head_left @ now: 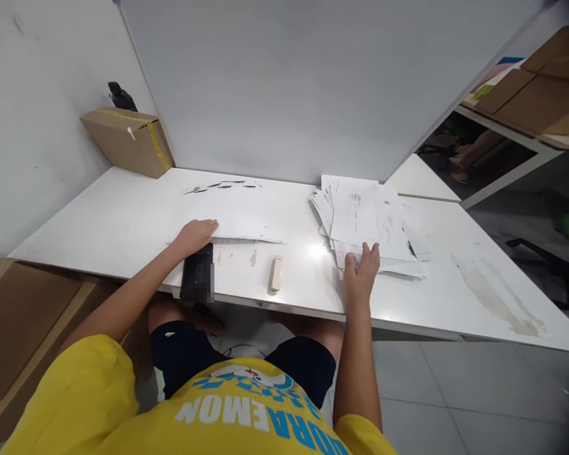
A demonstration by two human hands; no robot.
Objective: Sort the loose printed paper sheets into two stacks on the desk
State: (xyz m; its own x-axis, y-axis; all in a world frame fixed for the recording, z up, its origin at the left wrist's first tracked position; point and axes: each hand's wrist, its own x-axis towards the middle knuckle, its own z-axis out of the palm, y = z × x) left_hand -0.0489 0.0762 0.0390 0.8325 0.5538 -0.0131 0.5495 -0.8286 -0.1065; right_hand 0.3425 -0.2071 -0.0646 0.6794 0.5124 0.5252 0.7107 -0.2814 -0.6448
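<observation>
My left hand (196,237) lies flat on the near left corner of white paper sheets (246,218), fingers stretched out together. My right hand (363,272) is at the front edge of a messy pile of printed papers (365,212), thumb and fingers apart. Whether its fingertips press on the pile or hover just over it, I cannot tell. On the table between my hands lies a cream stapler (275,275). Just below my left hand, a flat black object (196,275) sits at the table's front edge, partly blurred out.
A taped cardboard box (128,140) stands at the back left of the white table (123,208), against the grey partition (265,88). Another carton (23,322) is low on the left. To the right are more boxes (535,95) on another table and a person's foot (459,177).
</observation>
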